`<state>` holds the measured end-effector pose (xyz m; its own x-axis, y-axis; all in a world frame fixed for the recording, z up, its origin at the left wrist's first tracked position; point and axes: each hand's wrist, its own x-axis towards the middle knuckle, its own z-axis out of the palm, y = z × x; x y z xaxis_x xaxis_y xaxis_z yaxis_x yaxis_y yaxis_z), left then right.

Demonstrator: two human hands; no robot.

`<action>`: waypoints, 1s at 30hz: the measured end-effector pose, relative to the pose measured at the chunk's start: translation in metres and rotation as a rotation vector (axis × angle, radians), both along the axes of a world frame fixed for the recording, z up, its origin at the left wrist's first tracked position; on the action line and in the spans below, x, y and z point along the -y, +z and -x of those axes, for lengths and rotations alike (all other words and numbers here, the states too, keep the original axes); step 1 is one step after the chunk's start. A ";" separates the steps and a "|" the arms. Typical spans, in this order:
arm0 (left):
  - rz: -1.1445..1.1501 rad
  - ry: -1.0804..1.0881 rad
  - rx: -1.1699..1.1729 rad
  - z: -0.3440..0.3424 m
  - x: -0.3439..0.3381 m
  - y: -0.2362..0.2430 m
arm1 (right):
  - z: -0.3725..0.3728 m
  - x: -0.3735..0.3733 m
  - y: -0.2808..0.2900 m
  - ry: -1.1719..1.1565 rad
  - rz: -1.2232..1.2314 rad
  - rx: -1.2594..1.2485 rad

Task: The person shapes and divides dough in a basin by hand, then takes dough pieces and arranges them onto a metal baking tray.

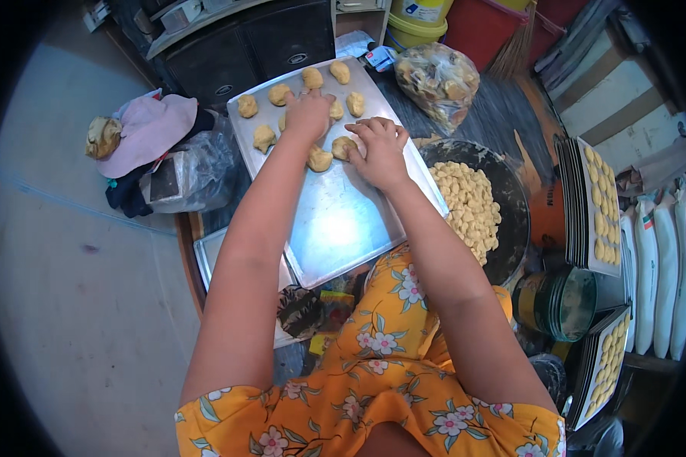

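Note:
A metal baking tray (335,228) lies tilted across my front, with several lumpy yellow dough balls (264,138) over its far half. My left hand (310,116) reaches in among them, fingers spread over the tray; what lies beneath the palm is hidden. Beside it, my right hand (381,154) has its thumb against one dough ball (343,147), while its other fingers are apart and curve above that ball. Just left of this one sits another dough ball (319,158). To the tray's right, a wide black basin (514,221) holds a heap of small dough pieces (469,206).
Stacked trays of shaped dough (604,206) stand at the right, by green buckets (564,305). A filled plastic bag (437,84) sits beyond the basin. Left of the tray are a pink hat (149,129) and a clear plastic bag (198,179). A black cabinet (259,49) borders the far side.

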<state>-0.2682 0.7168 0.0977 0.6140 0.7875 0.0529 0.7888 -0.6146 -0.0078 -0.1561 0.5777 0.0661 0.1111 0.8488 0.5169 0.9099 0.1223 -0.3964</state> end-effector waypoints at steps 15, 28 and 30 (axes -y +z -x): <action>-0.093 -0.003 0.192 -0.024 -0.005 -0.008 | -0.017 0.008 -0.002 -0.133 -0.067 -0.055; 0.011 0.213 0.114 0.060 -0.002 -0.002 | -0.018 0.025 -0.005 -0.086 0.036 -0.021; 0.007 0.230 0.115 0.064 0.018 0.006 | -0.017 0.027 -0.005 -0.091 0.018 -0.032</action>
<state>-0.3322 0.6989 0.1041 0.4088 0.9065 0.1055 0.9035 -0.4183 0.0934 -0.1391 0.5510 0.0613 0.2043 0.8437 0.4964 0.9036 0.0325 -0.4271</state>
